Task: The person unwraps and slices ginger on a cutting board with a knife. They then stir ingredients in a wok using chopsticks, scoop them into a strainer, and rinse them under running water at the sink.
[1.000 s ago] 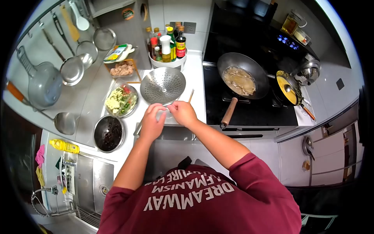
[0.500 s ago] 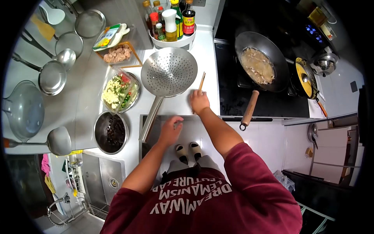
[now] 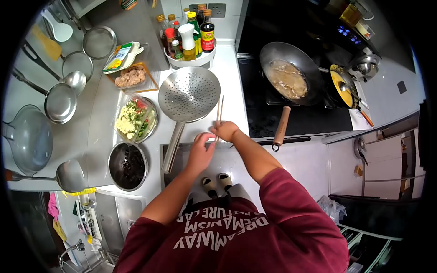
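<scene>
A pair of wooden chopsticks [image 3: 221, 109] points away from me over the white counter. My right hand [image 3: 226, 130] has its fingers closed around them near the counter's front edge. Close beside it, my left hand [image 3: 199, 152] has loosely bent fingers that are apart, with the tips near the chopsticks' lower ends; whether they touch is unclear. Just left of the chopsticks lies a perforated metal strainer ladle [image 3: 189, 93], its long handle reaching past the counter edge. On the stove, a wok [image 3: 314, 79] holds pale brown liquid with pieces in it.
Left of the strainer are a container of chopped garlic and peppers [image 3: 132, 120], a bowl of dark pieces [image 3: 129, 166] and a tub of meat [image 3: 131, 77]. Seasoning bottles stand in a white tray [image 3: 210, 59]. The wok's wooden handle [image 3: 282, 127] projects toward me. An open drawer [image 3: 182, 150] lies below.
My left hand has moved up and right, close to my right hand. The chopsticks now stand straighter and slightly apart in my right hand. The whole view has shifted a little.
</scene>
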Action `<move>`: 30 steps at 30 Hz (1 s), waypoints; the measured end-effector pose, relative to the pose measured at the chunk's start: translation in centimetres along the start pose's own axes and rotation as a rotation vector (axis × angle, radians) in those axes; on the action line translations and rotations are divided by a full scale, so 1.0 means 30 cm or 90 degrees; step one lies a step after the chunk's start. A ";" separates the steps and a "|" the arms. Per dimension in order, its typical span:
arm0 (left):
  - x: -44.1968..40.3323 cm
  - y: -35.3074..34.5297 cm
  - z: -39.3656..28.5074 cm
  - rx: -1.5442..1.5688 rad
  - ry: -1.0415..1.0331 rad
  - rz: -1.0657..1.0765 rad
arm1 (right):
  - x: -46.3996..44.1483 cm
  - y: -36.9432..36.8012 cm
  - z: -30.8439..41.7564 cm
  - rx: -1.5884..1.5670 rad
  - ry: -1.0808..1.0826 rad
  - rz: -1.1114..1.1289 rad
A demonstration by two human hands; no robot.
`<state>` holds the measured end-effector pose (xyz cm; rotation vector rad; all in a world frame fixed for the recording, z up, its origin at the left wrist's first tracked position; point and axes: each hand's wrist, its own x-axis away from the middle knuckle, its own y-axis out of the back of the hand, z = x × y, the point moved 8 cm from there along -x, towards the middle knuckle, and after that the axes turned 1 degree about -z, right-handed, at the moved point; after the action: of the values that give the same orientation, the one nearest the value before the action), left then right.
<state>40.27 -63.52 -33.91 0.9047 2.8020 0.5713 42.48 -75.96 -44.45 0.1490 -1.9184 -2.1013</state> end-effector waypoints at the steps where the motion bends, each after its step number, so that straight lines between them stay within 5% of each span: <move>1: -0.004 -0.001 0.020 -0.005 0.001 -0.010 | 0.007 -0.005 0.006 0.039 0.033 -0.006; 13: 0.018 -0.012 0.170 -0.016 0.064 -0.029 | 0.005 -0.032 0.128 0.129 0.260 -0.037; 16: 0.031 -0.005 0.151 -0.005 0.062 -0.047 | 0.025 0.069 0.128 0.095 0.188 -0.057; 19: 0.042 -0.017 0.143 0.019 0.041 -0.088 | 0.036 0.256 0.068 0.004 -0.040 -0.105; 23: 0.026 -0.073 0.079 0.097 0.043 -0.096 | 0.214 0.608 -0.075 -0.252 -0.322 -0.493; 25: 0.002 -0.121 0.038 0.120 0.059 -0.065 | 0.322 0.721 -0.130 -0.460 -0.262 -0.635; 26: -0.016 -0.133 -0.013 0.122 -0.053 -0.095 | 0.390 0.772 -0.160 -0.485 -0.267 -0.669; 30: -0.077 -0.223 -0.173 0.106 -0.005 0.078 | 0.733 0.990 -0.361 -0.430 -0.322 -0.778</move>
<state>37.28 -71.50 -31.76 1.1125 2.8347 0.3524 28.74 -94.59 -13.69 0.8805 -1.2173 -3.7556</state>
